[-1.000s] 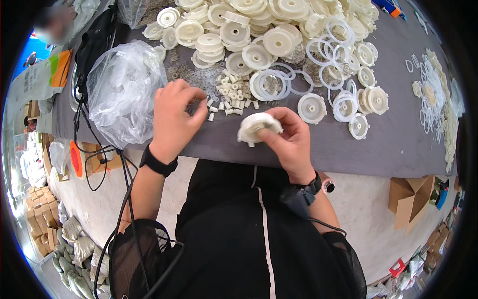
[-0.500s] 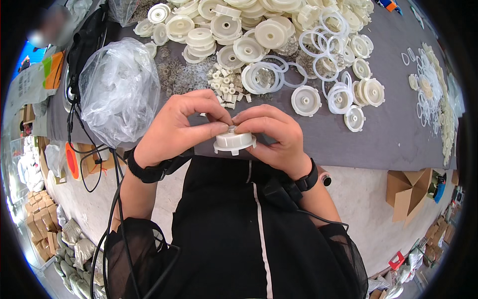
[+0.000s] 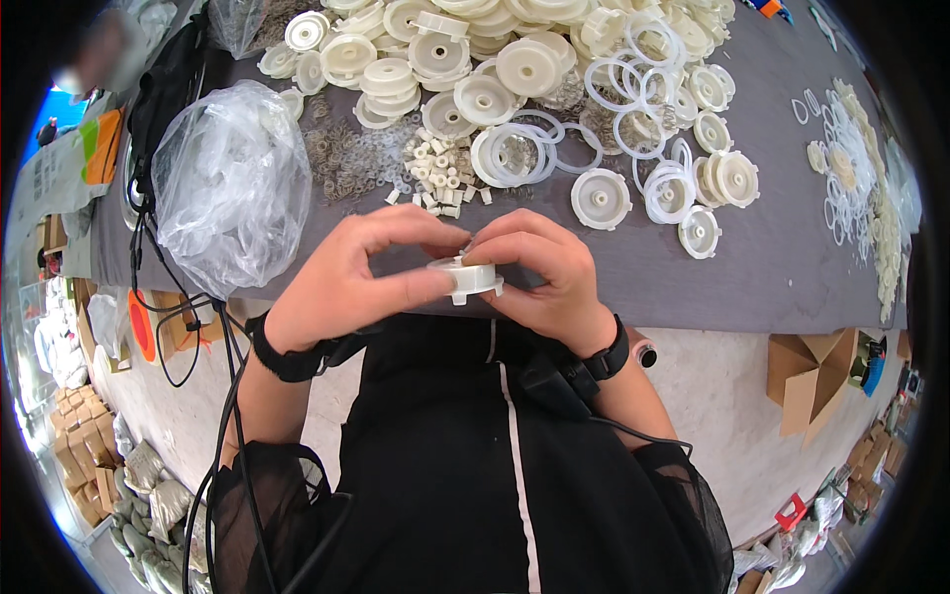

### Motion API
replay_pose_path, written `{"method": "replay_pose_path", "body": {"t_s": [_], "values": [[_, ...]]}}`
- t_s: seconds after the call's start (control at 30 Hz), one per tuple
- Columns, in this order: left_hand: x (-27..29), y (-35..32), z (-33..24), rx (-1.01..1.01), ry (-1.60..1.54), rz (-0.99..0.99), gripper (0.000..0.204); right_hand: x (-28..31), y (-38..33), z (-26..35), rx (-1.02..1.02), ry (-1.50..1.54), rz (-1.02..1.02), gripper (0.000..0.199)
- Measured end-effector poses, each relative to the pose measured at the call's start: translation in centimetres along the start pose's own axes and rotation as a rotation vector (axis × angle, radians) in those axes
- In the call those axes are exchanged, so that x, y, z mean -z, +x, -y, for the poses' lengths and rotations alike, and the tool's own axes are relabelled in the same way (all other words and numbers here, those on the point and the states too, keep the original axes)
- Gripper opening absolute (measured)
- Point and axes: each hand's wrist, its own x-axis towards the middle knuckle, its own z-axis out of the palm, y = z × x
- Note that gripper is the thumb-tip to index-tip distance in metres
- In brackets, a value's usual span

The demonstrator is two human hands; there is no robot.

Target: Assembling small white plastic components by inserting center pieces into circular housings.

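Note:
A round white plastic cap (image 3: 473,277) with small tabs round its lower rim is held just off the near edge of the table. My right hand (image 3: 544,272) grips it from the right, index finger on top and thumb beneath. From the other side my left hand (image 3: 351,272) closes on the cap: its slightly blurred thumb lies across the cap's left side and its fingertips reach the top near my right fingertips. Any small part under the fingertips is hidden. Beyond my hands lies a pile of small white plastic sleeves (image 3: 440,170).
Many white caps (image 3: 534,67) are heaped at the far side, with translucent rings (image 3: 648,129) and metal springs (image 3: 336,153) around them. A clear plastic bag (image 3: 233,188) sits on the left. More rings (image 3: 851,178) lie far right. Black cables (image 3: 233,396) hang by my left arm.
My left thumb has slid from the cap's top centre down over its left side, and the left fingers have spread from the thumb. The right hand keeps its hold.

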Motion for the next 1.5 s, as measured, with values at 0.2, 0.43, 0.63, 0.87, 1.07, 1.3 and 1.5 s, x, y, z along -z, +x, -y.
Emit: {"method": "replay_pose_path", "body": {"t_s": [0.2,0.43,0.63,0.87,1.07,1.3,1.5], "values": [[-0.4,-0.8,0.3,-0.101,0.086,-0.046,0.028,0.4,0.1,0.2,0.069,-0.124,-0.006,0.03],[-0.4,-0.3,-0.3,-0.182,0.15,-0.149,0.034,0.4,1.0,0.4,0.162,-0.166,-0.009,0.033],[-0.8,-1.3,0.3,-0.17,0.182,-0.073,0.032,0.8,0.4,1.2,0.14,-0.194,0.012,0.033],[-2.5,-1.5,1.6,-0.401,0.319,-0.214,0.023,0.7,-0.5,1.1,0.036,-0.137,-0.001,0.03],[-3.0,-1.2,1.8,-0.238,-0.023,-0.161,0.018,0.1,-1.0,1.2,-0.041,-0.059,-0.07,0.027],[-3.8,-1.2,2.2,-0.197,-0.102,-0.284,0.029,2.7,-0.5,1.4,-0.369,0.012,-0.319,0.023],[-5.0,-0.3,3.0,-0.216,0.222,-0.294,0.027,7.5,0.4,0.1,-0.369,-0.254,-0.616,0.046]]}}
